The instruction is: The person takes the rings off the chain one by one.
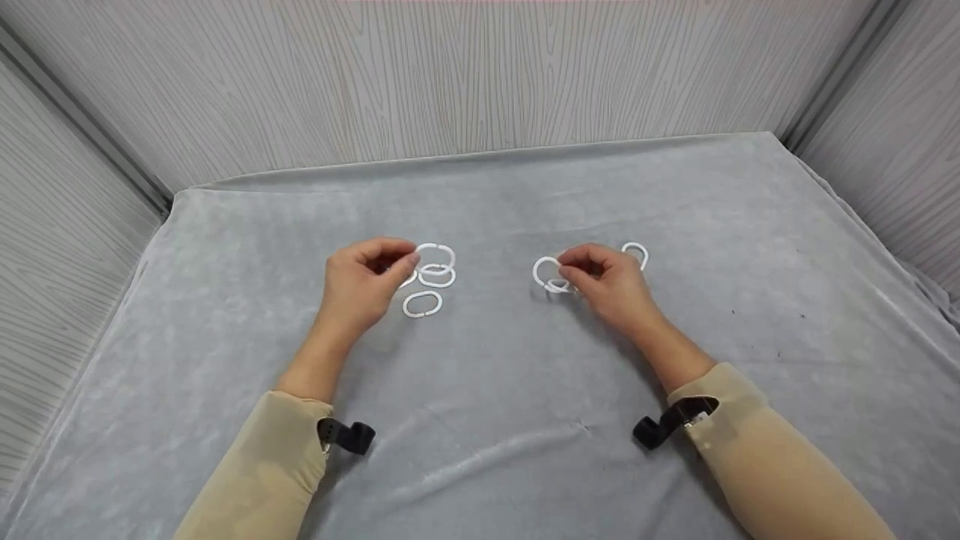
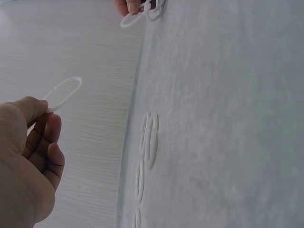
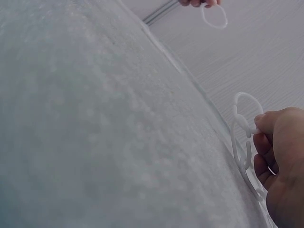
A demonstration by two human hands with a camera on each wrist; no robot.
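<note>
My left hand (image 1: 364,281) pinches a white oval plastic link (image 1: 452,257) between thumb and fingertip. In the left wrist view that link (image 2: 79,83) is raised, with its far end free. Below the hand lie more white links (image 1: 437,286), with a separate one (image 1: 406,306) nearer me. Over to the right, my right hand (image 1: 611,289) holds another white link (image 1: 535,271) by its side. The right wrist view shows further links (image 3: 234,142) hooked through it and hanging down in a short chain, partly hidden by the fingers. One link (image 1: 635,244) shows beyond the right knuckles.
A grey velvety cloth (image 1: 495,375) with shallow wrinkles covers the table. Pale wood-grain panels (image 1: 480,75) rise behind and on both sides. Small dark specks (image 1: 802,316) dot the cloth at the right. Each wrist wears a black strap-on camera (image 1: 352,436).
</note>
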